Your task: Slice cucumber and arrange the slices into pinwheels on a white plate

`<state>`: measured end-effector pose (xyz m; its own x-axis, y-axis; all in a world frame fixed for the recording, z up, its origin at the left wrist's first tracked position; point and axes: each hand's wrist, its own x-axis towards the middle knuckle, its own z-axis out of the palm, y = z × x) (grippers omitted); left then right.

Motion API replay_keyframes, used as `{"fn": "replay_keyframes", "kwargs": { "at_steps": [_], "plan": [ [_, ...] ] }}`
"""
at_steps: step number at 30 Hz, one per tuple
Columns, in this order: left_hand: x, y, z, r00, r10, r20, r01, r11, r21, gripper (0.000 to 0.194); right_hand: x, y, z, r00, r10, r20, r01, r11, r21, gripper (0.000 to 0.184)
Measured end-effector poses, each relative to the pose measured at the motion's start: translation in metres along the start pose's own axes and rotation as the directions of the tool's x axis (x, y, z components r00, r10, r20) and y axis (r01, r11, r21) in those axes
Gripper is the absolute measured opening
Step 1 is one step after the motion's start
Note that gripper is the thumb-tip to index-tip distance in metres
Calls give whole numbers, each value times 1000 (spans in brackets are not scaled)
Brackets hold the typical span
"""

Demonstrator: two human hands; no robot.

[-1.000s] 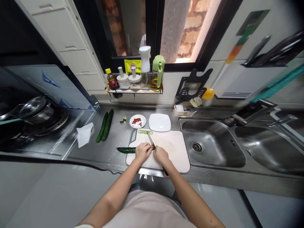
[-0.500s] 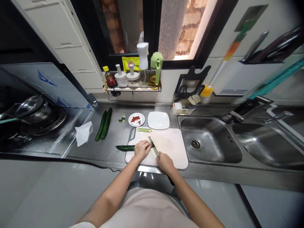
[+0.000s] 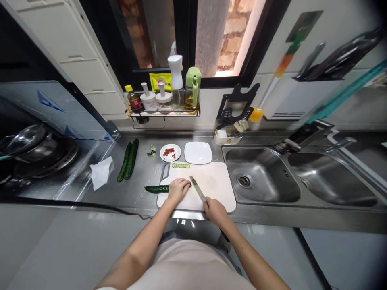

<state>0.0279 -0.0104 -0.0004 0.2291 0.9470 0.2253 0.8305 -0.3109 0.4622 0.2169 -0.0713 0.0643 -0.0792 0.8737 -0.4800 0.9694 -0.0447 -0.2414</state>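
Note:
My left hand (image 3: 178, 190) is closed over a dark green cucumber (image 3: 156, 189), pressing it on the white cutting board (image 3: 211, 181). The cucumber's left end sticks out past the board, and its middle is hidden under my fingers. In my right hand (image 3: 215, 209) is a kitchen knife (image 3: 198, 189), its handle covered by my fist. The blade slants up and left, its tip close to the cucumber's cut end. A row of cucumber slices (image 3: 180, 165) lies along the board's top left edge. Just behind the board are an empty-looking white plate (image 3: 198, 147) and a small plate (image 3: 162, 154) of chopped red pieces.
Two whole cucumbers (image 3: 128, 160) and a white paper (image 3: 101, 173) lie to the left, with green scraps (image 3: 151, 150) nearby. A double steel sink (image 3: 263, 177) is on the right. Bottles stand on a wall rack (image 3: 166, 114); a lidded pot (image 3: 33, 141) sits far left.
The knife and my right hand have shifted slightly away from the cucumber's cut end, to the right and down. My left hand stays on the cucumber. The whole view has moved a little.

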Motion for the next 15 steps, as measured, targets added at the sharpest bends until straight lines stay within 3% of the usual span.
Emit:
{"fn": "replay_keyframes", "kwargs": {
  "at_steps": [6,12,15],
  "plan": [
    [0,-2,-4,999,-32,-1,32,998,-54,20,1,5,-3,996,55,-67,-60,996,-64,31],
    [6,-12,-16,977,-187,-99,167,969,-180,24,-3,5,-3,984,75,-161,-83,996,-45,27],
    [13,-10,-23,973,-193,-126,163,962,-217,24,-5,5,-5,979,72,-190,-84,995,-56,27]
  ]
}}
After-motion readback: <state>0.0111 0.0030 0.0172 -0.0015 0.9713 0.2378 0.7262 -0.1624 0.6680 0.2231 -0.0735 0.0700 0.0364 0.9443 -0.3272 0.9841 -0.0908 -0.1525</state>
